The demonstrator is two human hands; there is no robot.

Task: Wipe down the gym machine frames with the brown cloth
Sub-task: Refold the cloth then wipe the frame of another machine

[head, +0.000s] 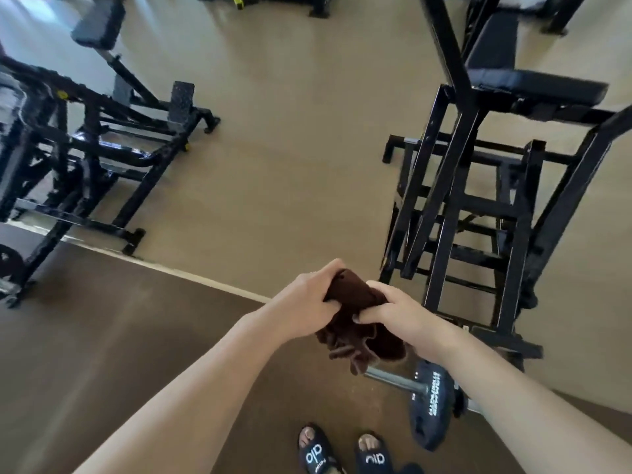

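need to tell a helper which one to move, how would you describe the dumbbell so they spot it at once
Start at the black machine frame on the right, then drop to the dark brown floor strip at its near foot. The dumbbell lies there, beside the slippered feet: the only loose weight, with a silver bar and white-lettered dark head.

Floor: tan far, brown near, pale strip between. Black machine frame stands left, black bench frame right. Dumbbell lies near right, beside two slippered feet.
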